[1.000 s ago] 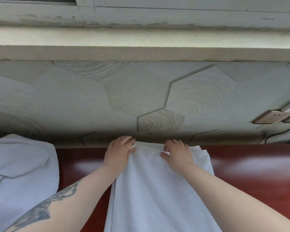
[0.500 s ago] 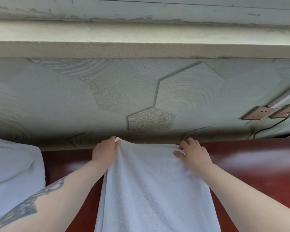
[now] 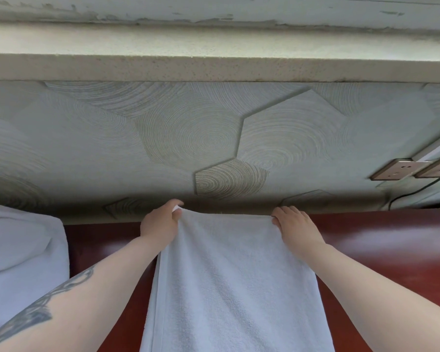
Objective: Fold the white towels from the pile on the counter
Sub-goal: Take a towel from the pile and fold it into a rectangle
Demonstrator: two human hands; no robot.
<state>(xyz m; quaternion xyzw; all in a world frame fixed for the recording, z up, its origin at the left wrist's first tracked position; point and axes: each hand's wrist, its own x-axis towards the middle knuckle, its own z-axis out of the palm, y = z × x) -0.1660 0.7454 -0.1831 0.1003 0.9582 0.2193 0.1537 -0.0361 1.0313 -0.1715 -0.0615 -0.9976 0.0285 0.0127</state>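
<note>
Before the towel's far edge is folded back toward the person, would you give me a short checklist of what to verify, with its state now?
1. Left hand pinches the far left corner of the towel: ok.
2. Right hand grips the far right corner: ok.
3. Far edge stretched straight between the hands: ok, slight rise at the left corner.
4. Towel lies flat on the red counter, no large wrinkles: ok.
5. Near edge of the towel squared up: cannot tell, out of view.
6. Pile at left lies apart from the towel: ok.
</note>
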